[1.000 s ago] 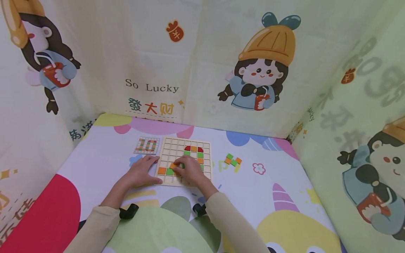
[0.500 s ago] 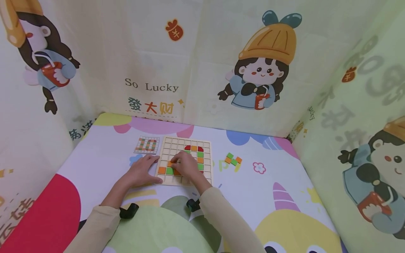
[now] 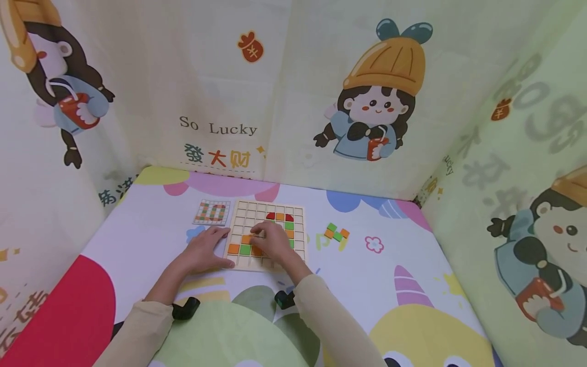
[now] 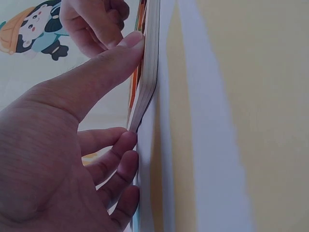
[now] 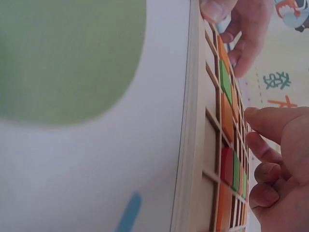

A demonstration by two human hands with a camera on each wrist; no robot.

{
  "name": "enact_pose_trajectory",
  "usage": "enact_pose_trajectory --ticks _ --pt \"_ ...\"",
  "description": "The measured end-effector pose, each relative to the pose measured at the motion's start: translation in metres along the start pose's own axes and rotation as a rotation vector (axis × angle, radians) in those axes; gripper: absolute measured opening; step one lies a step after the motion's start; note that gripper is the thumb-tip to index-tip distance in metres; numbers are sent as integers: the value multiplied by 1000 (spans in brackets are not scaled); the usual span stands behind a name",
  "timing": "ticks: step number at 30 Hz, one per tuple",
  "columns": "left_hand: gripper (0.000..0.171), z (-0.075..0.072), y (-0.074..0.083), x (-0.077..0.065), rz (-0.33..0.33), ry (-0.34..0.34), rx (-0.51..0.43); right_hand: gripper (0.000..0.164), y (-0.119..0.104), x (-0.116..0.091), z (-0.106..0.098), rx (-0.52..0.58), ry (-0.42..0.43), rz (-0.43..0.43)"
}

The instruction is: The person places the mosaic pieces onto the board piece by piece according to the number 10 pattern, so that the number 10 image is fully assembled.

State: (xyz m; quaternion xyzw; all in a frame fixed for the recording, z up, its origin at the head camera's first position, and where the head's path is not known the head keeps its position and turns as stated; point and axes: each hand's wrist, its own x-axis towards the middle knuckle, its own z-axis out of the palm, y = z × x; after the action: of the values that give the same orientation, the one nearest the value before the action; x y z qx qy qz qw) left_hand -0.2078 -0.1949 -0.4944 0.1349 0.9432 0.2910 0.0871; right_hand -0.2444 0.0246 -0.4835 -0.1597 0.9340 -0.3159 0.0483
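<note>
A square wooden grid board (image 3: 246, 213) lies on the table with orange, green and red tiles in some cells. My left hand (image 3: 202, 250) rests at the board's left side. In the left wrist view its thumb (image 4: 133, 41) lies on the board's edge and the fingers reach along the side. My right hand (image 3: 275, 242) is over the middle of the board, fingertips at the right edge of an orange tile (image 3: 246, 239). In the right wrist view thumb and index finger point at the cells, slightly apart; I cannot tell whether they pinch a tile.
A small patterned grid card (image 3: 211, 212) lies beyond the left hand. Several loose green and orange tiles (image 3: 338, 236) sit to the right of the board. Printed cloth hangs behind and at both sides of the table. A dark device (image 3: 185, 308) is strapped at the left wrist.
My right hand has shifted slightly left and away from me over the board, then stayed near there. The orange tile by its fingertips now shows square in its cell. My left hand stays put.
</note>
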Motion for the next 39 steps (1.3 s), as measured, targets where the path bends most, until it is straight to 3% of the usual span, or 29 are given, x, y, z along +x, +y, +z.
enact_pose_trajectory --ticks 13,28,39 --pt "100 1 0 -2 7 6 -1 21 20 -6 -18 32 73 77" --pt "101 2 -3 -2 6 6 -3 24 59 -16 -46 90 163 178" --pt "99 1 1 -1 5 3 -14 23 94 -28 -70 -17 234 255"
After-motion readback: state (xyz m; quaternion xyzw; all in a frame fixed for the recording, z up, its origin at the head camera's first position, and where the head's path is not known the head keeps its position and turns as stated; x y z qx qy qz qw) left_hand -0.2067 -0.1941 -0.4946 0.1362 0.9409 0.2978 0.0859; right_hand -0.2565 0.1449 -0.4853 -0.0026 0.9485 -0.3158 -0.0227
